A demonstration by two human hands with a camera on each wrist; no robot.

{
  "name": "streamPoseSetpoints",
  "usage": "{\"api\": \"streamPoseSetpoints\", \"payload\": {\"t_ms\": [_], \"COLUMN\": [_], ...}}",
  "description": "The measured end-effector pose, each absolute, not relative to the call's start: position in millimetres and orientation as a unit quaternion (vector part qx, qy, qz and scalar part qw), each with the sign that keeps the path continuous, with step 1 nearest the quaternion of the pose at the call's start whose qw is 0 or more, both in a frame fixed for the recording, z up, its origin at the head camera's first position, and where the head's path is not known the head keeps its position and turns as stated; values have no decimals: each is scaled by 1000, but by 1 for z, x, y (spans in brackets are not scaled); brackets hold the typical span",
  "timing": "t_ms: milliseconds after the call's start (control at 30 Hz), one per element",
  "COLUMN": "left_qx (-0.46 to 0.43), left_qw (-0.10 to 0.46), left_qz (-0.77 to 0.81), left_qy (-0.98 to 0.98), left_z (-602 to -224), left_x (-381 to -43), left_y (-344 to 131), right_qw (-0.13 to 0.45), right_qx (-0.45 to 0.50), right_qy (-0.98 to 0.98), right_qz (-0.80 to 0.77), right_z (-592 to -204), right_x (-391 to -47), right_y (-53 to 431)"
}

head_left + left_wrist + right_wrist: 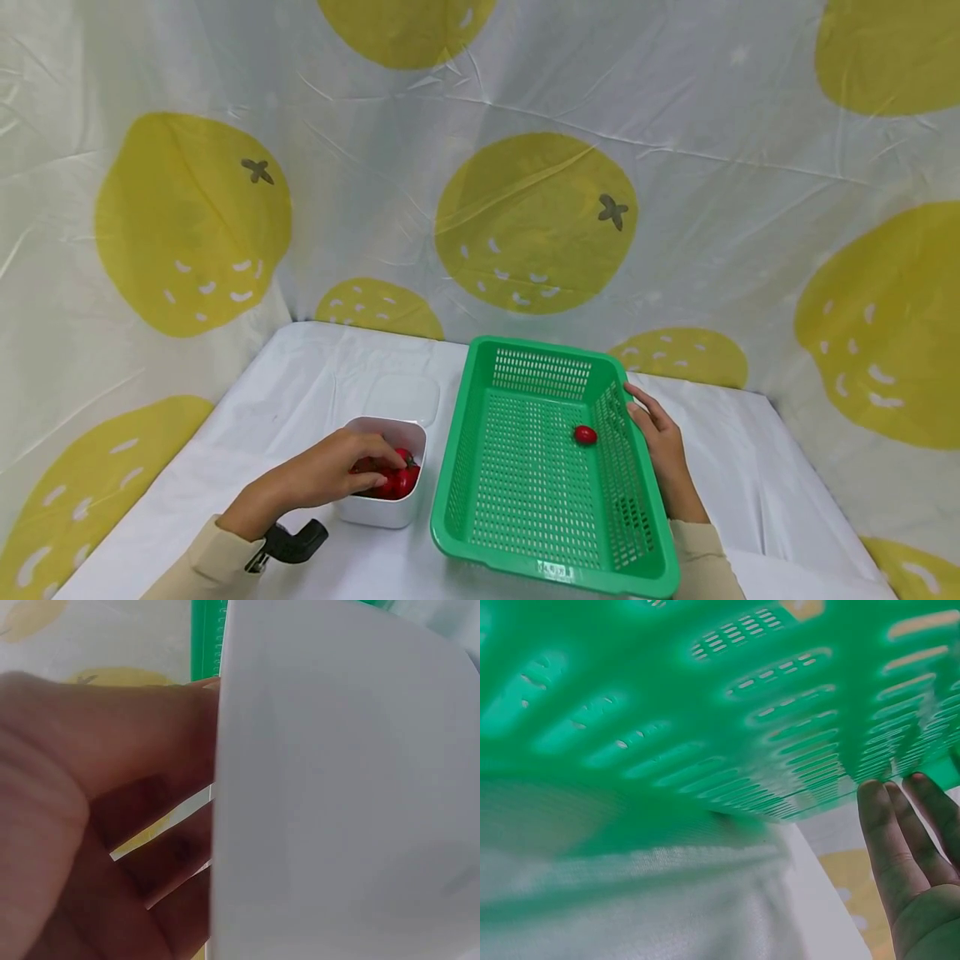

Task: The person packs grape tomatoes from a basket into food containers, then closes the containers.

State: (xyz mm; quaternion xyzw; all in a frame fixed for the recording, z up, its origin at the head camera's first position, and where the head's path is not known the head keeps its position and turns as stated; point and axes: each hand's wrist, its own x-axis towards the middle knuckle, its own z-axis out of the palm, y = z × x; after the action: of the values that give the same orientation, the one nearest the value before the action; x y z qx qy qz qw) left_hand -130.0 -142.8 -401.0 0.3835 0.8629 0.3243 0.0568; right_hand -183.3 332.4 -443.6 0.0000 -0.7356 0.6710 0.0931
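Note:
Reaching over the rim of a white square tub [378, 512], my left hand [322, 467] has its thumb and fingers bent down among small red tomatoes [401, 483]. In the left wrist view the tub's wall [337, 780] hides the fingertips, so a grasp on a tomato cannot be made out. On the right side of a green slotted basket [536, 475], my right hand [663, 442] holds the rim. Its fingertips touch the basket's outer wall in the right wrist view. One red tomato [585, 435] lies inside the basket, near its right wall.
Behind the tub lies a translucent lid [405, 398] on the white cloth-covered table [300, 367]. A curtain [360, 183] printed with yellow fruit closes off the back and sides. The basket stands just right of the tub.

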Motion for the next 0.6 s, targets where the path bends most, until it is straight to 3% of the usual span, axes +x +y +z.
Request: {"api": "streamPoseSetpoints", "payload": {"t_ms": [600], "left_qx": [394], "left_qw": [15], "left_qz": [313], "left_qy": [864], "left_z": [-389], "left_x": [-140], "left_y": [-137], "right_qw": [92], "right_qx": [-2], "right_qy": [-733], "right_qz": [674], "right_z": [-443], "right_x": [-182], "right_y": [331]}}
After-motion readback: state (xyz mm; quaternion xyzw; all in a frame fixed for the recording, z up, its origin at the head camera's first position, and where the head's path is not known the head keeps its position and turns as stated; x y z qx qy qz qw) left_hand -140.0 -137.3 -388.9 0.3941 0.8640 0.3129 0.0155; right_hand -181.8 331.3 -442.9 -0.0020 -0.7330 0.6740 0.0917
